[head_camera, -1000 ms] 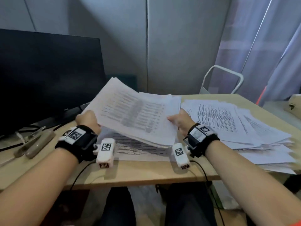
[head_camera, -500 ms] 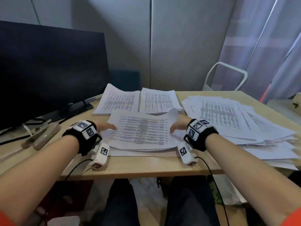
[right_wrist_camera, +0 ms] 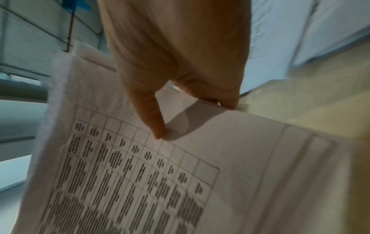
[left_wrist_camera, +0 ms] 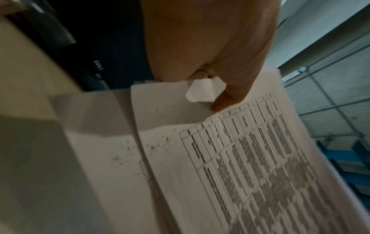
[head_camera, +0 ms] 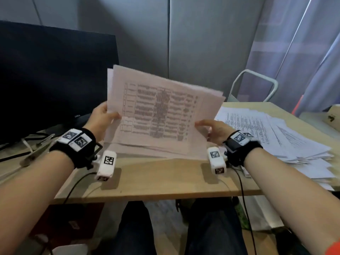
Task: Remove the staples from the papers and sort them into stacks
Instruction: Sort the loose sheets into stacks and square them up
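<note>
A thick bundle of printed sheets [head_camera: 158,113] with a table on top is held tilted up off the wooden desk [head_camera: 160,179]. My left hand [head_camera: 103,116] grips its left edge, thumb on the front page. My right hand [head_camera: 211,129] grips the right edge the same way. In the left wrist view the thumb [left_wrist_camera: 226,99] pins the sheets [left_wrist_camera: 240,158] near a folded corner. Seen from the right wrist, the thumb [right_wrist_camera: 154,126] presses the top page [right_wrist_camera: 140,174] with fingers behind it. No staple is visible.
A loose, spread pile of printed papers [head_camera: 272,137] covers the right side of the desk. A black monitor [head_camera: 55,76] stands at the left, with a metal tool [head_camera: 36,150] lying in front of it. A white chair frame [head_camera: 255,83] is behind the desk.
Half a second ago the bundle lay flat on the desk with both hands at its sides. Now both hands have lifted it and tipped it upright, hiding the sheets that lay behind it.
</note>
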A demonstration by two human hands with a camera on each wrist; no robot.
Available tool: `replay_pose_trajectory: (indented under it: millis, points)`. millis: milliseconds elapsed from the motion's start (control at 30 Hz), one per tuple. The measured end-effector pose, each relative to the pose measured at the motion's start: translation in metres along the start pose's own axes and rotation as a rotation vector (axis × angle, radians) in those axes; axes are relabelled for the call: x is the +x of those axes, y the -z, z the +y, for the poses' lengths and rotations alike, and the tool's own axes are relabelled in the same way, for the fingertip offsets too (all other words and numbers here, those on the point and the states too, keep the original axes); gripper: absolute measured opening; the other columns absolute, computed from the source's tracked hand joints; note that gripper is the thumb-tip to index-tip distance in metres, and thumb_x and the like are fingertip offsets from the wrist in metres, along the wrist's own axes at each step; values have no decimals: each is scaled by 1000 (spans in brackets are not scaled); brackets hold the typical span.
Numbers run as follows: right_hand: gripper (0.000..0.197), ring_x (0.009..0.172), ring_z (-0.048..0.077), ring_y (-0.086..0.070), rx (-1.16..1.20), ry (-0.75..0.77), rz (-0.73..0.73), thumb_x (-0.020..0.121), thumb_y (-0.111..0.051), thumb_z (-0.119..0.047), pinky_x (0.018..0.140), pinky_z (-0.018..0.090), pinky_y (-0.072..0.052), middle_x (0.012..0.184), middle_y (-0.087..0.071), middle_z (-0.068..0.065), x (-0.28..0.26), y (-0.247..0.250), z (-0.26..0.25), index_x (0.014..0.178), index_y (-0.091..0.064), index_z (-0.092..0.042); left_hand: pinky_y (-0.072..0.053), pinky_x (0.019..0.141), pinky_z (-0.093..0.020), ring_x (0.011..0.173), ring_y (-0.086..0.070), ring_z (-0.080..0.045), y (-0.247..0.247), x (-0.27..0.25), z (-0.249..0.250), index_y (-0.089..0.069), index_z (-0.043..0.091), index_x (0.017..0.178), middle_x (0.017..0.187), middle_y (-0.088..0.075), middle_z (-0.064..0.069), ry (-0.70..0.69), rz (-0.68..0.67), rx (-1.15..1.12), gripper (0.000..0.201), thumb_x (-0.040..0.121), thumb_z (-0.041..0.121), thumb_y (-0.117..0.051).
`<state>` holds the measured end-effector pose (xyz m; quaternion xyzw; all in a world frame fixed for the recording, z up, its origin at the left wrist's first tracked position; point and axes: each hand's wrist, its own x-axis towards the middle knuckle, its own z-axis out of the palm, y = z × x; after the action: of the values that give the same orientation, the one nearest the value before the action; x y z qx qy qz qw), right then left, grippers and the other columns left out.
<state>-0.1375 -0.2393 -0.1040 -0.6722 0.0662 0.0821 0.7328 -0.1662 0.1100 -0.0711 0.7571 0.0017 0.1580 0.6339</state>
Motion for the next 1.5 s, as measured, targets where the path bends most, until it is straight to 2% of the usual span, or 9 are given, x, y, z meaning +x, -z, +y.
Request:
replay_pose_trajectory:
  millis: [100,233,833,933,1033,1133,1200,1333,1500]
  points:
    - [21,75,16,-67,84,277,-12,88,-59,5,60,25,-56,81,-73,-1,-4,-11,-35,101,-63,-11,-54,64,-19,79,-67,-4,3,4,29,-60,25,93,93,-68,4,-162,87,-63,35,85,-7,-50]
    - [29,105,27,-67,29,467,-23,89,-59,2,87,39,-56,115,-70,10,-11,-17,-55,113,-61,-12,-51,67,-19,80,-61,-2,2,2,38,-54,27,86,90,-62,9,-244,179,-63,32,86,-2,-42]
    - [47,104,28,-68,-71,269,-47,81,-75,-10,92,41,-55,115,-70,13,0,-24,10,125,-61,-3,-41,76,-32,101,-59,-32,-20,2,-34,-58,10,105,101,-62,-8,238,183,86,28,84,4,-42]
    - [34,93,22,-72,-83,269,-54,82,-74,-5,82,36,-59,105,-74,11,-4,-21,6,115,-64,-3,-39,67,-25,77,-53,-18,-11,-4,-36,-52,11,107,89,-56,-5,212,225,164,22,89,1,-43]
    - [23,80,20,-74,-210,102,-141,82,-72,2,66,32,-60,104,-73,13,-10,-24,13,102,-66,-8,-39,67,-27,77,-54,-23,0,-4,-55,-56,6,100,89,-60,-20,290,54,290,26,78,-4,-48]
    - [19,78,23,-73,-348,-147,-134,83,-75,-11,74,39,-60,98,-75,13,-7,-27,31,101,-68,-9,-42,72,-31,85,-54,-27,5,-3,-72,-59,2,105,89,-58,-17,370,-82,520,35,78,-14,-45]
    - [40,79,25,-70,-549,-171,-38,81,-78,-33,77,39,-59,91,-73,10,-2,-25,33,106,-66,-5,-44,69,-29,80,-54,-28,2,-5,-63,-56,-1,100,87,-57,-16,418,-129,721,21,80,-5,-56]
    - [58,59,20,-56,-740,-125,113,88,-65,-51,58,29,-51,79,-63,10,2,5,3,115,-53,-1,-45,98,-44,117,-50,-36,-25,5,-30,-48,4,130,128,-54,-17,230,-163,1019,57,81,25,-66]
    - [60,81,27,-61,-824,-92,392,91,-66,-37,72,32,-48,95,-63,15,2,97,-43,130,-51,6,-45,97,-34,108,-57,-23,-130,-17,33,-55,6,127,122,-59,-12,83,-559,629,34,95,18,-58]
